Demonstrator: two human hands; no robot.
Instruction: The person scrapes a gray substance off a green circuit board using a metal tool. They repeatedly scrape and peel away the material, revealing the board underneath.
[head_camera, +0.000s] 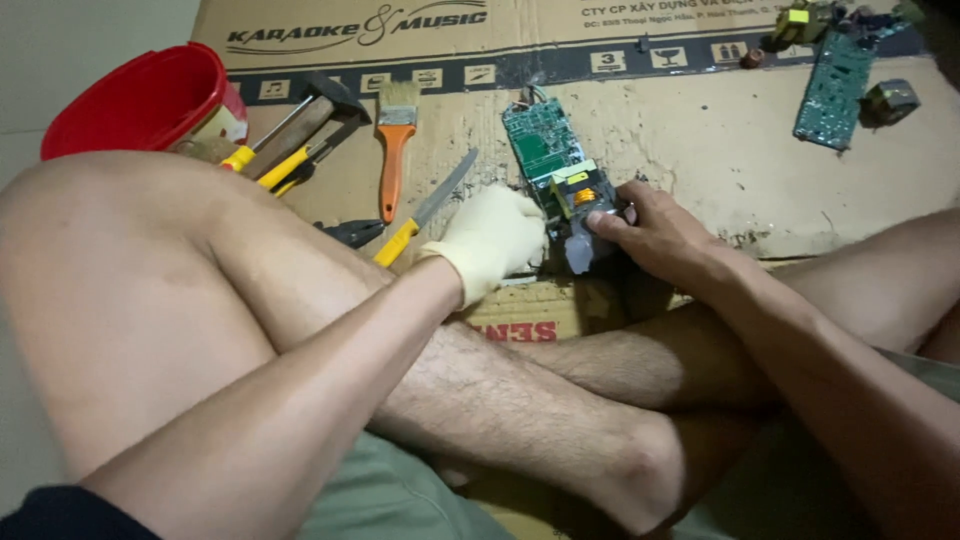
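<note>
The gloved left hand (490, 240) pressed against the green circuit board (545, 145) on the cardboard (700, 150) while the bare right hand (655, 230) pinched its yellow-wound transformer (580, 190), which seemingly remained attached, another board (835, 90) lying apart.

A circuit board (548, 150) is laid on the cardboard (700, 150), flanked by the left hand (492, 240) and right hand (655, 232). A paintbrush (394, 140) is placed left, a second board (834, 90) far right.
</note>
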